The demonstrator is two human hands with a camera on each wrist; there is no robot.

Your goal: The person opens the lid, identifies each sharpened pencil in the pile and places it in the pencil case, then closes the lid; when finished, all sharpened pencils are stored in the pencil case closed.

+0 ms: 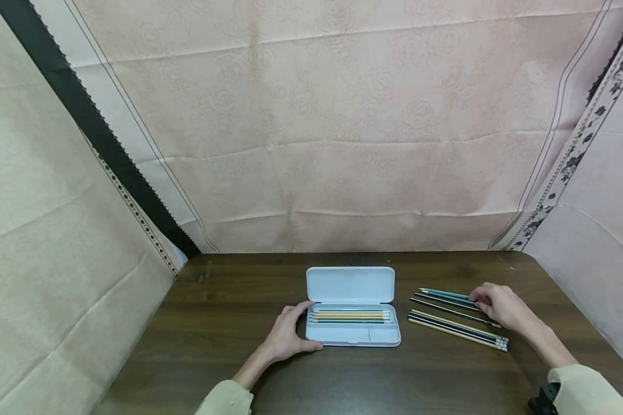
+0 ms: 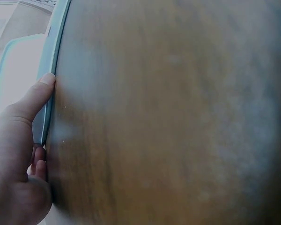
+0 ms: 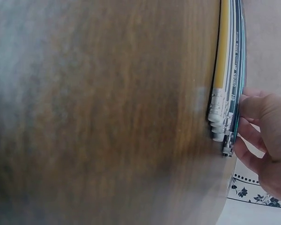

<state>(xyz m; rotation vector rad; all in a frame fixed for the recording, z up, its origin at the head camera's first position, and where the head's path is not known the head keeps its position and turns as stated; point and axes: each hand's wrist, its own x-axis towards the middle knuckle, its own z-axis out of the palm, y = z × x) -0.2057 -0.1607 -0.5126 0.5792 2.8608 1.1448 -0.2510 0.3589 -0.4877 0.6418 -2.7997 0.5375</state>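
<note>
An open light-blue pencil case [image 1: 337, 334] lies on the table with its lid [image 1: 350, 285] tipped back, and several pencils [image 1: 350, 316] lie in its upper compartment. My left hand [image 1: 285, 334] holds the case by its left side, thumb at the front corner and fingertips at the back one. To the right of the case, my right hand [image 1: 503, 305] pinches the right end of the teal pencils [image 1: 446, 295]; how many it grips I cannot tell. Dark pencils [image 1: 454, 311] lie just in front, and nearer still is a row of yellow and striped pencils [image 1: 457, 331] with white erasers.
The case's front section is split by a small divider [image 1: 370, 332]. Beneath everything is a brown wooden table [image 1: 249, 288]. Pale patterned cloth [image 1: 342, 144] hangs behind the table and along both sides.
</note>
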